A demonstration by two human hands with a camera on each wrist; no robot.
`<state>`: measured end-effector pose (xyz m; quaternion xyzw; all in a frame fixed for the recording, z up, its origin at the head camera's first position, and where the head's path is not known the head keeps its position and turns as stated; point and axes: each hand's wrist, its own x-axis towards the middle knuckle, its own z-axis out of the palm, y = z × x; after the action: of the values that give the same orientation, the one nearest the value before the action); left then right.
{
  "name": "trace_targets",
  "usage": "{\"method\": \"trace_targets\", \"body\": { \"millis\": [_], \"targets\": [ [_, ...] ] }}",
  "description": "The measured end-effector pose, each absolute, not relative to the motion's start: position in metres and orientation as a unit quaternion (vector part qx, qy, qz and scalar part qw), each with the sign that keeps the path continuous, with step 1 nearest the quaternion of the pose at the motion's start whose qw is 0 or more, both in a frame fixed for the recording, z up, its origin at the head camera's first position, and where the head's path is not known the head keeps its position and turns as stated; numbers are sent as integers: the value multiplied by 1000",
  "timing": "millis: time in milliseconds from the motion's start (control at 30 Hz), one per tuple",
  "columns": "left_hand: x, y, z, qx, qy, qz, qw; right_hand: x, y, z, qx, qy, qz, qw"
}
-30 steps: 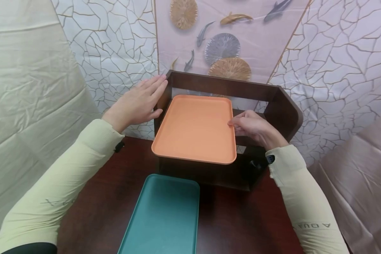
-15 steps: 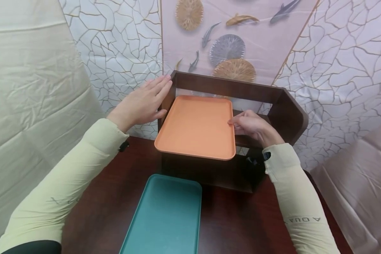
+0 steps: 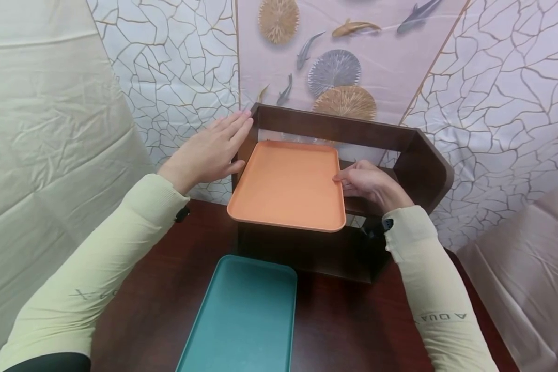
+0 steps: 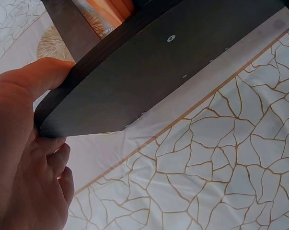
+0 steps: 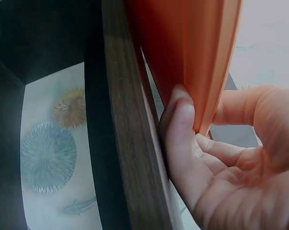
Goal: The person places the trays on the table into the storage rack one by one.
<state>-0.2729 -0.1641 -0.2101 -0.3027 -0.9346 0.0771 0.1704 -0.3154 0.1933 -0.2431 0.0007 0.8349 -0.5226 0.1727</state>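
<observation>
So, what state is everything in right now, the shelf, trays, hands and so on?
Shelf: standing on the table, open at the front.
Orange tray: face up, nothing on it, near end jutting out past the shelf's front.
Teal tray: lying face up on the table, nothing on the part in view.
Right hand: pinching the orange tray's right edge.
Left hand: resting against the shelf's left side.

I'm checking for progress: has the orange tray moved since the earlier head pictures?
Yes, slightly: against the dark shelf in the head view, the orange tray has moved farther in, away from the camera.
</observation>
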Motion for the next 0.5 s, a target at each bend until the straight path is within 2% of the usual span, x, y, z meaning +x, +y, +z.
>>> {"method": "trace_targets", "body": {
  "millis": [500],
  "targets": [
    [-272,-163,-209,-302,-937,70,162,-312,186,-237,8,912,-396,111]
  ]
}}
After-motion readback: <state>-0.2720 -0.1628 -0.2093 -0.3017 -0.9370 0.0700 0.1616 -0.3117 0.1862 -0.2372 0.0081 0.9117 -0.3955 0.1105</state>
